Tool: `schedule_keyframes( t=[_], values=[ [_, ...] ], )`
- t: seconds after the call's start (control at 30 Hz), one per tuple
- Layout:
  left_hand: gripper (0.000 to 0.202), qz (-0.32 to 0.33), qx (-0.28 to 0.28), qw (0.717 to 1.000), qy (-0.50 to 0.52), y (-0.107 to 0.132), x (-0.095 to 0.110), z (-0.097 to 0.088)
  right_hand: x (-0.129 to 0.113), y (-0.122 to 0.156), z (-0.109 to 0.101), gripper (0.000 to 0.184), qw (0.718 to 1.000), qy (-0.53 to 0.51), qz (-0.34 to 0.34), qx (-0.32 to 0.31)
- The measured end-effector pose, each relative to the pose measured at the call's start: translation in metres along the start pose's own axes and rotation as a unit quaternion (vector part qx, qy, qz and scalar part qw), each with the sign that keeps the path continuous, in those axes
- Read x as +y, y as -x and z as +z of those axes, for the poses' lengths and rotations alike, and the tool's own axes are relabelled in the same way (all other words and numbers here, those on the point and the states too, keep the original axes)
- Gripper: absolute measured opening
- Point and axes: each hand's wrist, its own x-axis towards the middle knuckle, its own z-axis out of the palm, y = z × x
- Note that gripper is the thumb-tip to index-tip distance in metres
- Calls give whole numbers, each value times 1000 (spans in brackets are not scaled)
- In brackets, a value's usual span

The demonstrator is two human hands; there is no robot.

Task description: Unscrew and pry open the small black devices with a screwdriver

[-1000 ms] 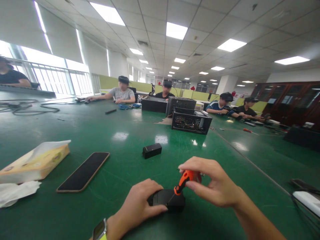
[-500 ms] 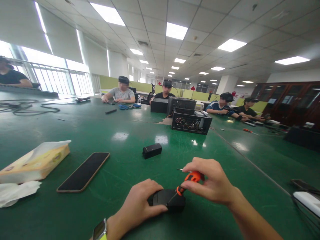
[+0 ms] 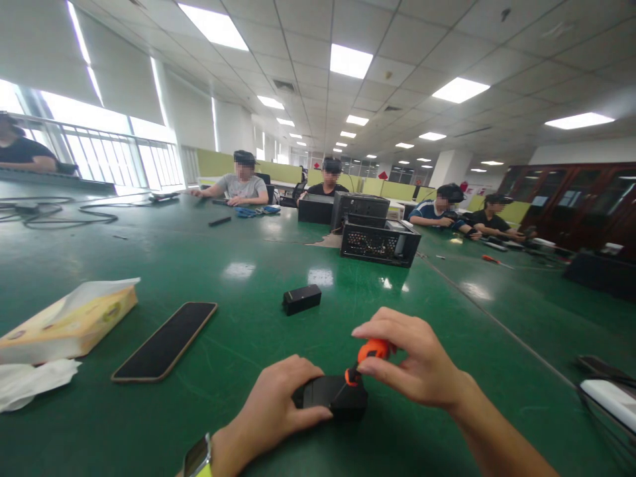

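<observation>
My left hand (image 3: 288, 401) is closed around the left end of a black box-shaped block (image 3: 348, 402) lying on the green table, thumb along its near edge. My right hand (image 3: 410, 354) grips the orange and black handle of a screwdriver (image 3: 372, 351) between thumb and fingers. The screwdriver leans to the right, and its thin shaft runs down to the top of the block beside my left thumb. Whether the tip sits in a screw is too small to tell. A second black block (image 3: 302, 300) lies apart, farther up the table.
On the left are a smartphone (image 3: 165, 342), a tissue pack (image 3: 74, 321) and a crumpled tissue (image 3: 34, 384). A white device with a cable (image 3: 609, 401) lies at the right edge. Farther off stand black computer cases (image 3: 380, 242). Several people sit around the table.
My right hand has shifted slightly left, its forefinger stretched farther over the handle. The thin metal piece near that forefinger no longer shows. My left hand and the block stay put.
</observation>
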Motion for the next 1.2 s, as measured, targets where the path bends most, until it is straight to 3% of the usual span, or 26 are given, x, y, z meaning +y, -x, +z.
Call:
schedule_keyframes(
  t=[0.1, 0.3, 0.47, 0.63, 0.83, 1.03, 1.2],
  values=[
    [40, 0, 1, 1000, 1, 0, 1, 0, -1, -1, -1, 28, 997, -70, 13, -29],
    [42, 5, 7, 1000, 0, 0, 0, 0, 2, 0, -2, 24, 1000, 12, 3, 20],
    [41, 3, 4, 1000, 3, 0, 1, -1, 1, 0, -2, 32, 994, -94, 36, -35],
    [43, 1, 3, 1000, 5, 0, 2, -2, 4, 1, -1, 27, 999, 1, 37, 13],
    [49, 16, 0, 1000, -8, 0, 1, -2, 8, 0, -4, 30, 993, -77, 77, -41],
    [61, 31, -7, 999, -43, -1, 0, -1, 12, 1, -4, 22, 998, 30, 54, 29],
    [63, 39, -3, 998, -51, -1, 1, -1, 11, 0, -9, 27, 994, -56, 83, -48]
  ],
)
